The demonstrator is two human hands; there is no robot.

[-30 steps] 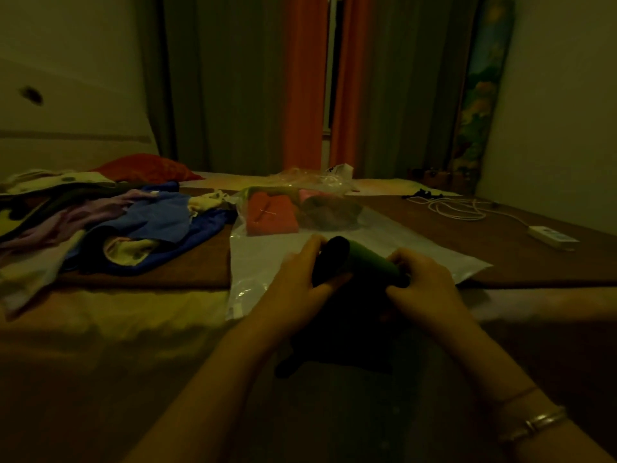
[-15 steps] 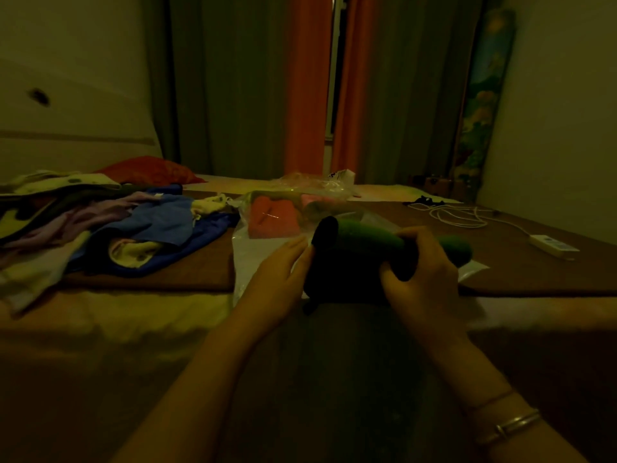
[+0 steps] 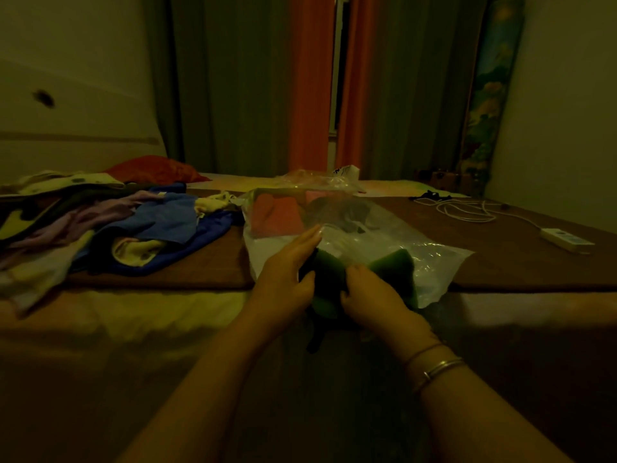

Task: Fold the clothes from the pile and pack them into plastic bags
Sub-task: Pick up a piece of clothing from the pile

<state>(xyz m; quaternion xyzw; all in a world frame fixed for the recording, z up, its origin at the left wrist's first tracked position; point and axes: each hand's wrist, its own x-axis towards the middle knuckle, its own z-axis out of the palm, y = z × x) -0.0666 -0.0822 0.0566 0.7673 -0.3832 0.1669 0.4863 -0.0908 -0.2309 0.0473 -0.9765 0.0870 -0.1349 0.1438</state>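
The rolled green garment [image 3: 394, 269] is being gripped by the right hand [image 3: 370, 295] at the near mouth of the plastic bag [image 3: 430, 255]. The left hand [image 3: 287, 272] is being laid against it, fingers straight. Unrolling or snagging on the film is being risked.

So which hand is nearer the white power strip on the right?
Right. The right hand grips the green garment on the side toward the power strip; the left hand lies farther away, beyond the garment.
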